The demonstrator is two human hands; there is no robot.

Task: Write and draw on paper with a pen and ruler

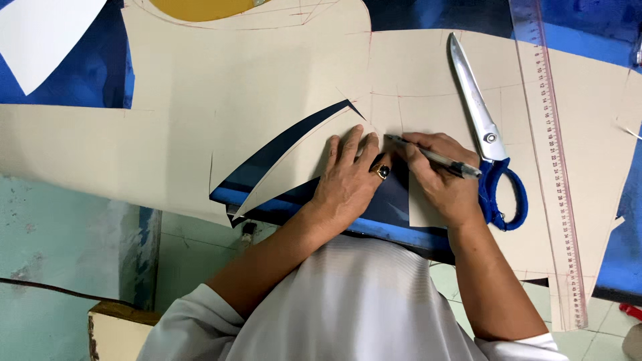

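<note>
At the centre of the frame, I see the left hand [349,179], a dark-stoned ring on one finger, pressed flat and open on a curved beige paper pattern piece [294,164]. Just beside it the right hand [441,179] grips a pen [433,158], its tip touching the large beige pattern sheet [221,87] that covers the blue tabletop [80,73]. Blue-handled scissors [483,127] lie just right of that hand, and a clear ruler [558,160] runs down the right side. A white paper scrap [40,37] sits upper left.
</note>
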